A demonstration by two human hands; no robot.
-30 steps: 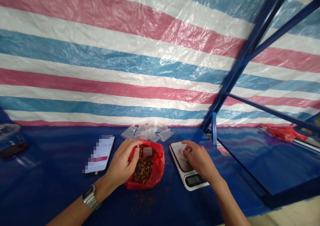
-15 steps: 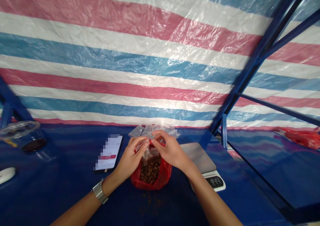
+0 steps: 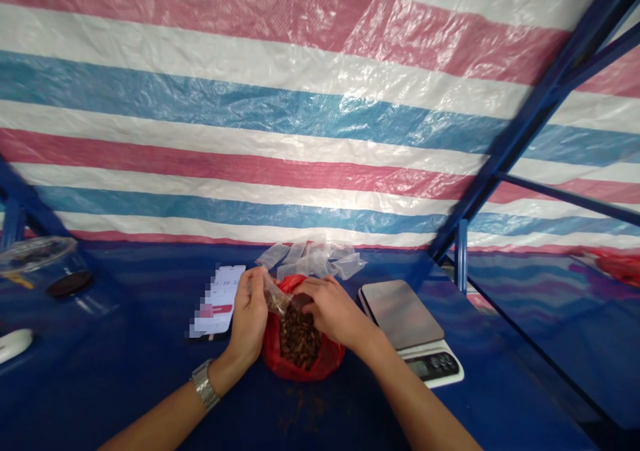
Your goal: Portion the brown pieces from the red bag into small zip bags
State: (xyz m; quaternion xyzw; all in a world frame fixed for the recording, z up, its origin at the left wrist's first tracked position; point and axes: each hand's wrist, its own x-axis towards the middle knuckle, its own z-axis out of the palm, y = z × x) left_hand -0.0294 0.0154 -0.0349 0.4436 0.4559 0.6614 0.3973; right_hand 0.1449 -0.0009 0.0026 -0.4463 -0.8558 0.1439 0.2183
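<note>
My left hand is closed on a small clear plastic bag, held tilted over the back left of a red plastic bag. The red bag stands open, with many small brown pieces like beans or kernels inside. My right hand reaches over the red bag's right side, its fingers curled by a dark reddish-brown thing next to the clear bag's mouth. What that thing is, I cannot make out. Brownish colour shows through the clear bag.
Several clear bags lie behind the red bag. To the right is a scale; to the left, a phone. A clear plastic tub and a white object stand farther left. Blue frame bars rise at right.
My left hand has moved left and up with the clear bag, away from my right hand. My right hand has lowered toward the brown pieces. The view has shifted slightly.
</note>
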